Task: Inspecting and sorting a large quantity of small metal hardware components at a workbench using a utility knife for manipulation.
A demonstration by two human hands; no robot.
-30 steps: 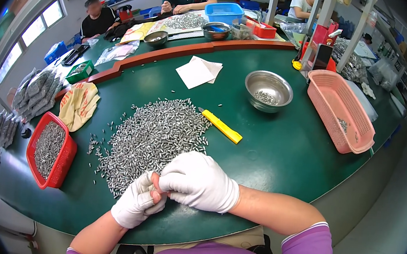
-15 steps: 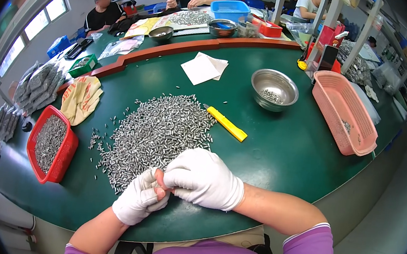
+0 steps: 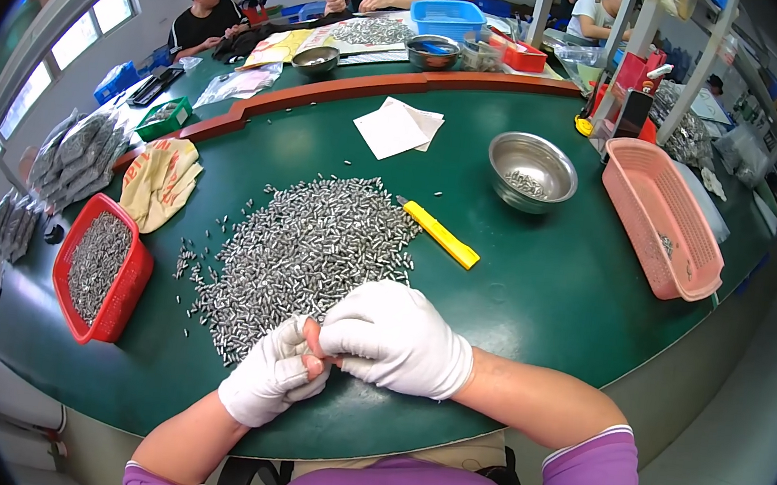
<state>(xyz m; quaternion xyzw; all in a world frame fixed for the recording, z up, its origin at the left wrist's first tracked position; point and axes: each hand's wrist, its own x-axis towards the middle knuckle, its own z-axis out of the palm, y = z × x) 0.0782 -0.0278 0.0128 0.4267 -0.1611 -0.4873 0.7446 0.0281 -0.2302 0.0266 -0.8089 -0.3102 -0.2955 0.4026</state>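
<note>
Both my hands meet over the near edge of a wide heap of small silvery metal pins [image 3: 312, 253]. My left hand [image 3: 275, 377] wears a white glove that leaves the thumb and a fingertip bare. Its fingers are pinched, and the fingertips touch those of my right hand [image 3: 397, 338]. The right hand, in a full white glove, is curled with its fingers pressed together. Whatever lies between the fingertips is too small or covered to make out. Beyond the heap on the right lies a yellow utility knife [image 3: 443, 236].
A steel bowl [image 3: 561, 180] holds some pins; a pink basket [image 3: 635, 197] stands right of it. At left are a red basket [image 3: 122, 295] full of pins, a cloth bag [image 3: 160, 185] and grey filled bags [image 3: 80, 158]. White papers [image 3: 389, 131] lie far back. Co-workers sit beyond the ledge.
The whole view has shifted slightly, with the table things a little further right. My hands stay joined in nearly the same pose. The person at far left has moved their hands.
</note>
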